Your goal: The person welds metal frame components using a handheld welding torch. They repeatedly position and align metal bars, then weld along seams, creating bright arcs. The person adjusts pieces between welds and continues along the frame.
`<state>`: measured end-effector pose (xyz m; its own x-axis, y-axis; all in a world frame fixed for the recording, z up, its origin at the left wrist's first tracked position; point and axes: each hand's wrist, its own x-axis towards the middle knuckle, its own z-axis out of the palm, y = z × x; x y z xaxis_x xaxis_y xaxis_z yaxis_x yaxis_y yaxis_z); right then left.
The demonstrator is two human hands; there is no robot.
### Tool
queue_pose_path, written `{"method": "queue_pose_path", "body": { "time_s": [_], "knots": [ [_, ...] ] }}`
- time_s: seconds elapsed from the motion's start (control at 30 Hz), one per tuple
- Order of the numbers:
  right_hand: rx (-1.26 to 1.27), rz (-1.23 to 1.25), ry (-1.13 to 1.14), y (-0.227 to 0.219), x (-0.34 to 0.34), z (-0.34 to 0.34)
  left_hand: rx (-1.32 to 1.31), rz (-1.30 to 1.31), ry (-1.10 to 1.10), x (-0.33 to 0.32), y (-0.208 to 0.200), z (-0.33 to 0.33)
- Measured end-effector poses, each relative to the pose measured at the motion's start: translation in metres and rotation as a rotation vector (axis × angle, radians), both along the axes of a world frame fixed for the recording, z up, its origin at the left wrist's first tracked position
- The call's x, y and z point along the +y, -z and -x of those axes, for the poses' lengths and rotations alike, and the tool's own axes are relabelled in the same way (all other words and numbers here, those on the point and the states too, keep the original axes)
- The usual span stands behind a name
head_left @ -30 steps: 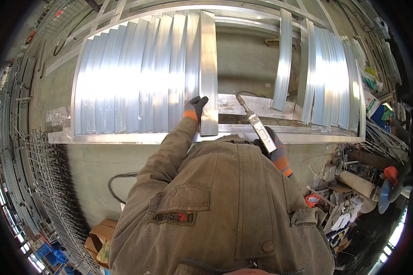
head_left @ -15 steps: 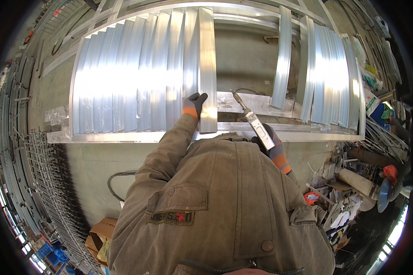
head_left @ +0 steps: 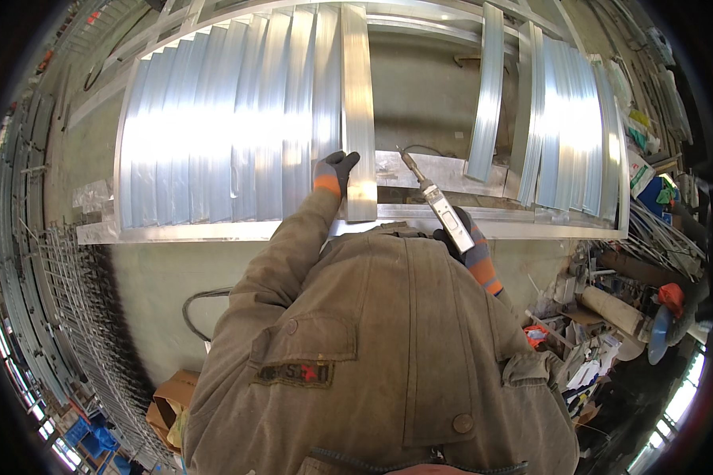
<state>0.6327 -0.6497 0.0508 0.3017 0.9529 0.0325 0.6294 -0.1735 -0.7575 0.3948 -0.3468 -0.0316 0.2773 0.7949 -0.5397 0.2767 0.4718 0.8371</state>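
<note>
My left hand [head_left: 337, 169], in a dark grey and orange glove, grips the left edge of a long silvery metal slat [head_left: 358, 119] near its lower end. This slat lies across a rectangular metal frame [head_left: 238, 232], beside a row of overlapping slats [head_left: 206, 134]. On the right, my right hand [head_left: 475, 241] is closed around a slim, white-bodied power tool [head_left: 450, 226] with a long, thin metal tip. That tip points up and left over the gap in the slats, touching none of them. The power tool partly hides my right fingers.
A single slat [head_left: 485, 95] lies slanted right of the gap, near a bunched stack of slats [head_left: 566, 127]. Scraps and a rolled tube [head_left: 612, 309] crowd the lower right. A metal rack [head_left: 87, 309] and a cardboard box [head_left: 170, 404] stand at left.
The view has shifted slightly, so the frame and slats sit a little higher in the picture. Both hands keep their hold on the slat and the power tool.
</note>
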Motion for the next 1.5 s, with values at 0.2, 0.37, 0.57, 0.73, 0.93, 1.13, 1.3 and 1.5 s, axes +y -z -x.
{"method": "queue_pose_path", "body": {
  "time_s": [0.2, 0.37, 0.57, 0.73, 0.93, 1.13, 1.3, 1.5],
  "knots": [
    [0.455, 0.174, 0.105, 0.0, 0.002, -0.001, -0.008, 0.036, 0.071, 0.015, 0.038, -0.012],
    [0.455, 0.06, 0.02, -0.003, 0.002, 0.001, 0.039, 0.051, 0.07, 0.027, 0.07, -0.005],
    [0.276, 0.152, -0.056, 0.006, -0.005, -0.003, 0.287, 0.099, 0.206, 0.047, 0.054, 0.002],
    [0.113, 0.15, -0.01, -0.024, -0.012, 0.006, 0.677, -0.077, 0.556, 0.07, 0.021, -0.009],
    [-0.009, 0.221, -0.131, -0.039, 0.007, -0.011, 0.835, -0.104, 0.723, 0.077, -0.007, -0.019],
    [-0.047, 0.181, -0.311, -0.051, 0.042, -0.049, 0.912, 0.004, 0.841, 0.089, -0.022, -0.031],
    [0.07, 0.159, -0.333, -0.068, 0.079, -0.08, 0.866, 0.085, 0.827, 0.096, -0.022, -0.031],
    [0.169, 0.387, -0.494, -0.116, 0.137, -0.137, 0.851, 0.071, 0.828, 0.097, -0.015, -0.027]
  ]
}}
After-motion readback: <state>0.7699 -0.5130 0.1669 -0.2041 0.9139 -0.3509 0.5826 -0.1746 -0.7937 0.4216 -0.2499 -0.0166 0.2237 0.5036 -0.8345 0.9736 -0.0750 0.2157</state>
